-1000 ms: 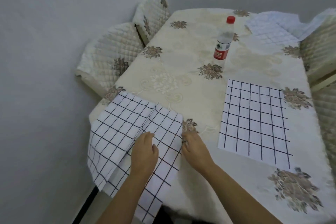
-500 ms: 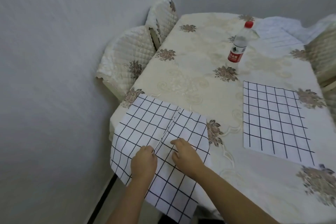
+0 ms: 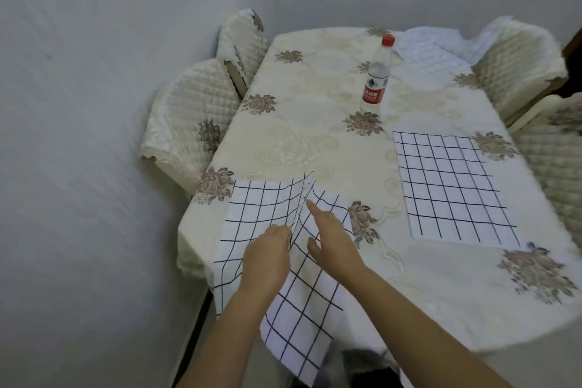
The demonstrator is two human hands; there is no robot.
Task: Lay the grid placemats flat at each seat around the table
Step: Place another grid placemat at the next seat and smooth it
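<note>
At six o'clock, my left hand (image 3: pixel 267 261) pinches the raised centre fold of the near mat (image 3: pixel 271 230), fingers closed on the ridge. My right hand (image 3: pixel 330 246) has opened since a moment ago, index finger now pointing along the crease, flat on the cloth. The mat has slid further onto the table (image 3: pixel 315 135), though its near corner still hangs off the edge and the ridge stands up, so this seat is not done. At three o'clock a second mat (image 3: pixel 450 189) lies flat. At one o'clock, past the bottle (image 3: pixel 376 75), a paler mat (image 3: pixel 431 55) lies rumpled.
</note>
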